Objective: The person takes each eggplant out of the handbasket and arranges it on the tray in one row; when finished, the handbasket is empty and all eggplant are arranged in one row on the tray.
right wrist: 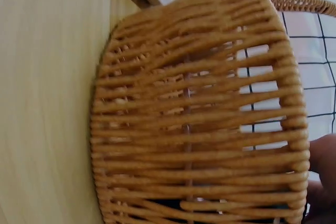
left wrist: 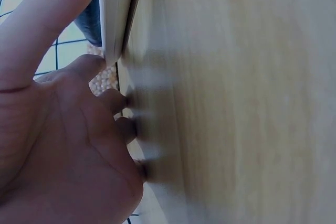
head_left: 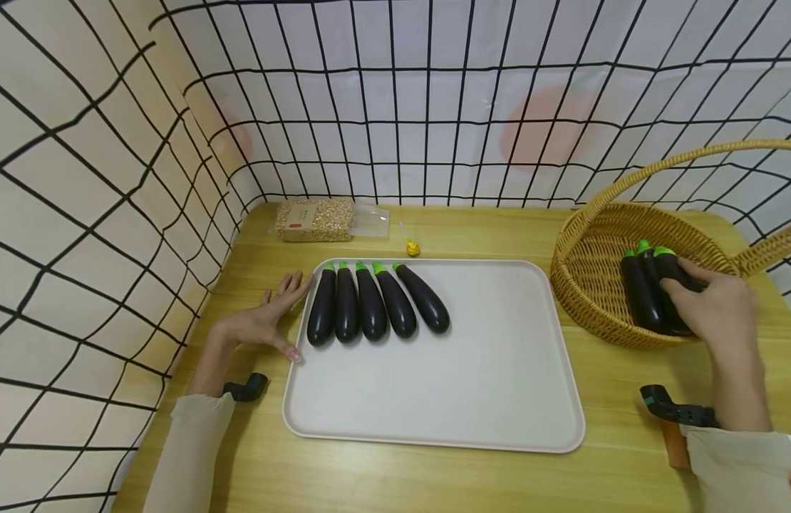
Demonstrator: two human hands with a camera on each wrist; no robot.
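Closest in, two pale sleeves [head_left: 190, 456] run off the bottom edge, a black wrist mount [head_left: 680, 413] at each cuff. Then comes the white tray [head_left: 434, 399], spread across the wooden table [head_left: 472, 481], its right half bare. The left hand [head_left: 264, 324] is at its left rim, fingers splayed and gripping nothing, thumb on the edge; the left wrist view shows the other fingertips down by the wood. Just inside that rim, five eggplants [head_left: 372, 306] line up, green caps away from the person, the rightmost slanting out of line.

Over to the right: the wicker basket [head_left: 601, 313], its tall handle arching over and cut off by the frame. In it goes the right hand [head_left: 722, 306], thumb and fingers curled round one eggplant [head_left: 671, 267], green cap poking out past the grip. Two more eggplants [head_left: 642, 292] lie just left of the fingers, one partly covered. From the right wrist, the weave blocks nearly everything; only a sliver of hand shows.

Beyond the tray, a small yellow item [head_left: 412, 248], too small to identify, and a bag of pale grains [head_left: 315, 219]. Behind it all, the black-gridded white backdrop [head_left: 411, 100].
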